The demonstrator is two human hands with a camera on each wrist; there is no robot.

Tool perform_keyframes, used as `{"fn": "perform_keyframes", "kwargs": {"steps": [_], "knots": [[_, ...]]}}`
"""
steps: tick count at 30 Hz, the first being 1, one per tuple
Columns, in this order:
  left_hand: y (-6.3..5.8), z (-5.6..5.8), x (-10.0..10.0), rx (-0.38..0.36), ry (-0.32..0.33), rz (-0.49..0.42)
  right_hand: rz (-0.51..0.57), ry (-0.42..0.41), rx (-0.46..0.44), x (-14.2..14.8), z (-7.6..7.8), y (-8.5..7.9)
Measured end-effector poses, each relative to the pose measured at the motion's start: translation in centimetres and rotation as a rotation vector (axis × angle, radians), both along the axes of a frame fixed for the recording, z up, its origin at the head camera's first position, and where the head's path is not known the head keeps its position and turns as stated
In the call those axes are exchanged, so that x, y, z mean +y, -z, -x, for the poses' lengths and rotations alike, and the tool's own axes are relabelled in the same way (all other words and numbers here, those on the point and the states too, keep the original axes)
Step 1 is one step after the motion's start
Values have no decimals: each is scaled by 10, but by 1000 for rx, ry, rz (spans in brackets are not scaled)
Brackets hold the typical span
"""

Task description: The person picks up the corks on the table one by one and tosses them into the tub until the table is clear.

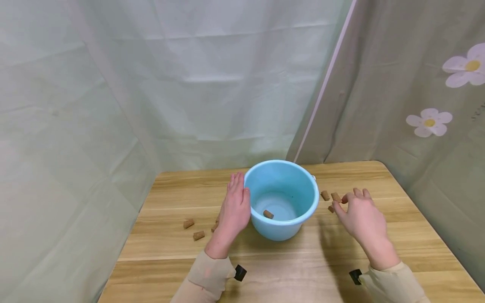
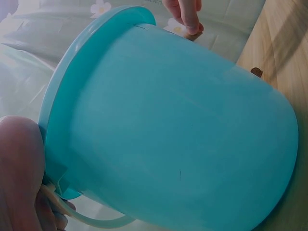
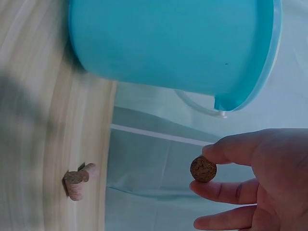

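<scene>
A light blue plastic bucket (image 1: 278, 229) stands upright on the wooden table, with a cork (image 1: 268, 214) lying inside. Fingers extended, my left hand (image 1: 235, 207) rests along the bucket's left side at the rim. In the left wrist view, the bucket's pale handle (image 2: 103, 223) hangs beside that hand's fingers. To the right of the bucket, my right hand (image 1: 361, 219) pinches a cork (image 3: 203, 169) between thumb and index finger, raised above the tabletop. Its other fingers are spread apart. Corks (image 3: 74, 183) lie close together on the table near it.
Several more corks (image 1: 198, 235) are scattered left of the bucket, some partly hidden by the left forearm. The wooden table (image 1: 159, 244) ends at a back edge just behind the bucket. Pale curtains (image 1: 227, 105) hang behind and on both sides, with printed flowers on the right.
</scene>
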State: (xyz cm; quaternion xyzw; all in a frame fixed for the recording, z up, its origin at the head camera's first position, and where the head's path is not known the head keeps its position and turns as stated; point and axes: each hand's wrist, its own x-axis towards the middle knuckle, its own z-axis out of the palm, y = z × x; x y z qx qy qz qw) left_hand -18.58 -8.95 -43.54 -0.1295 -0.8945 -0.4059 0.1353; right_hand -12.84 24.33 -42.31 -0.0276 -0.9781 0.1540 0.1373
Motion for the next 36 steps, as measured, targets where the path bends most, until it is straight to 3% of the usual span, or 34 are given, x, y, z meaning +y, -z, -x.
{"fn": "perform_keyframes", "kwargs": {"steps": [15, 36], "knots": [[2, -1, -2, -14, -7, 3, 6, 0, -79, -1, 1, -5], [2, 1, -1, 1, 0, -2, 28, 2, 15, -6, 0, -21]]}}
